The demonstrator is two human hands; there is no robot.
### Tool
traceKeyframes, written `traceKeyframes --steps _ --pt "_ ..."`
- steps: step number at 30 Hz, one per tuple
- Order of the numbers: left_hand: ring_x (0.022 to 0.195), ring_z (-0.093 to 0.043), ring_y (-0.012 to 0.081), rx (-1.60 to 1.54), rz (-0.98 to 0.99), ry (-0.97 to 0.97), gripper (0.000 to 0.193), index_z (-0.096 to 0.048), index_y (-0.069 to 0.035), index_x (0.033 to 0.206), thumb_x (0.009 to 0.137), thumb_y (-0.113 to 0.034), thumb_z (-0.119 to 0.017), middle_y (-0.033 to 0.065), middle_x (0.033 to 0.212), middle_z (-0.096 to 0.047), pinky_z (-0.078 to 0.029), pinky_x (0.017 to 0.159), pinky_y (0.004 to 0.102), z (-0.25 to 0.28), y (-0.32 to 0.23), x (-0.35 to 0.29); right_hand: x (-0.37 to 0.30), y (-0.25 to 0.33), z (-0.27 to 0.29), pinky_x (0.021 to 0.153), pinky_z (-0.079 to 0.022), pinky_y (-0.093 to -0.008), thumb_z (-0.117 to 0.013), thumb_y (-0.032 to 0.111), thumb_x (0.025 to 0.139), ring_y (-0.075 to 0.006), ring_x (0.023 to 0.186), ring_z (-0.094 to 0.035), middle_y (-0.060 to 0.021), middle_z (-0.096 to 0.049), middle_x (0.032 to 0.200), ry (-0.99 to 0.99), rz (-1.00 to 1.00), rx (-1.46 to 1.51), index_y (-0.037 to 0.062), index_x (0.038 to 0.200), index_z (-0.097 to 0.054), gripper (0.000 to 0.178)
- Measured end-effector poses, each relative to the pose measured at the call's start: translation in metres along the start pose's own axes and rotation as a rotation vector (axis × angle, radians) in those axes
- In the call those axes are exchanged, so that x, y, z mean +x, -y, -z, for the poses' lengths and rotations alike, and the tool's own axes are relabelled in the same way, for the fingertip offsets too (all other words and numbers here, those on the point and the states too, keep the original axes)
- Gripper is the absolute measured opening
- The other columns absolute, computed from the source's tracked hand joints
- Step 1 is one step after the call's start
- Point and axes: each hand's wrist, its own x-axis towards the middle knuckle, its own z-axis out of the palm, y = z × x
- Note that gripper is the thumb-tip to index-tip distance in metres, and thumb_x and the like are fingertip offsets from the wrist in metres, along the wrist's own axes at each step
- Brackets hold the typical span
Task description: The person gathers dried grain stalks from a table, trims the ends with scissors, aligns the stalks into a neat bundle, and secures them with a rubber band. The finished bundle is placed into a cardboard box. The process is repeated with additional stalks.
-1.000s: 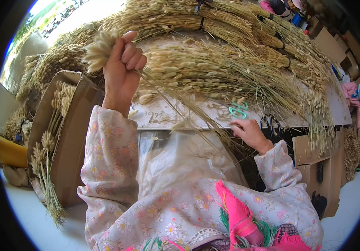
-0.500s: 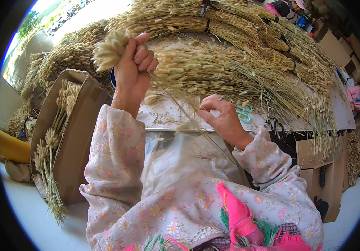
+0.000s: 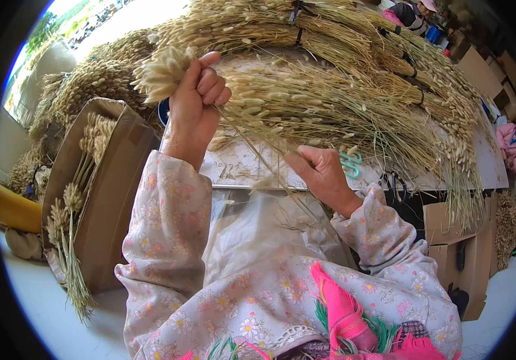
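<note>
Fluffy pale heads of a bunch of dried bunny-tail grass [image 3: 163, 73] stick out above my left hand [image 3: 197, 108], whose fingers are wrapped round the stems just below them. Its thin stems [image 3: 252, 141] slant down to the right across the table edge toward my lap. My right hand [image 3: 323, 179] is at the middle of these stems, its fingers curled in and the thumb bent on top. Whatever its fingertips pinch is blurred and hidden. Green-handled scissors [image 3: 350, 163] lie on the table just behind my right hand.
Loose dried grass [image 3: 330, 108] covers the white table [image 3: 228, 171], with tied bundles [image 3: 342, 36] behind. At left stands a cardboard box [image 3: 111, 198] holding small grass bunches [image 3: 73, 204]. Black-handled scissors [image 3: 395, 185] hang by the table edge near cartons [image 3: 459, 264]. A person [image 3: 411, 15] sits far right.
My right hand has turned, its raised pinch changing to curled fingers with the thumb on top. My left hand has barely moved and keeps the bunch. A pink-sleeved figure at far right has shifted.
</note>
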Motion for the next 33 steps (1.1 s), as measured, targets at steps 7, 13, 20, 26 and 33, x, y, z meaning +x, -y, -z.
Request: traceKeyframes --steps 7,13,20,26,33 --pt "0.052 -0.021 0.0064 0.008 0.001 -0.022 0.033 -0.054 -0.001 0.105 0.103 -0.025 -0.032 -0.0062 0.059 -0.022 -0.024 0.052 0.0241 -0.008 0.001 -0.002 -0.003 -0.004 -0.002 0.047 -0.037 -0.0325 -0.050 0.023 0.097 -0.0144 0.048 -0.042 -0.0103 -0.047 0.055 -0.129 0.077 0.071 -0.0007 0.075 -0.058 0.033" --pt "0.051 -0.021 0.0050 0.004 -0.035 -0.065 0.031 -0.055 0.002 0.108 0.102 -0.021 -0.034 -0.0073 0.059 -0.024 -0.023 0.050 0.0218 -0.010 -0.001 -0.003 -0.008 -0.004 -0.004 0.047 -0.040 -0.0261 -0.046 0.020 0.098 -0.0107 0.049 -0.050 -0.0052 -0.055 0.057 -0.179 -0.012 0.189 -0.0003 0.086 -0.062 0.028" --pt "0.051 -0.021 0.0051 0.008 -0.065 -0.085 0.030 -0.054 0.002 0.109 0.102 -0.020 -0.034 -0.0071 0.058 -0.024 -0.022 0.050 0.0218 -0.004 -0.010 0.000 -0.034 -0.028 0.013 0.039 -0.037 -0.0224 -0.045 0.024 0.099 -0.0066 0.040 -0.048 -0.0023 -0.056 0.055 -0.062 -0.228 0.055 0.0013 0.091 -0.063 0.030" --pt "0.050 -0.021 0.0052 -0.023 -0.055 -0.091 0.030 -0.054 0.002 0.110 0.102 -0.020 -0.034 -0.0069 0.058 -0.024 -0.022 0.050 0.0222 -0.002 -0.015 0.000 -0.065 -0.063 0.044 0.037 -0.036 -0.0210 -0.046 0.033 0.098 -0.0062 0.038 -0.046 -0.0024 -0.054 0.054 0.174 -0.493 0.047 0.0011 0.093 -0.060 0.036" --pt "0.050 -0.020 0.0057 0.008 -0.017 -0.113 0.031 -0.055 0.001 0.109 0.103 -0.021 -0.034 -0.0068 0.058 -0.024 -0.023 0.050 0.0230 -0.018 0.002 -0.001 -0.036 -0.030 0.035 0.047 -0.040 -0.0199 -0.057 0.029 0.092 -0.0063 0.048 -0.050 -0.0009 -0.055 0.062 0.127 -0.478 0.454 0.0015 0.106 -0.057 0.031"
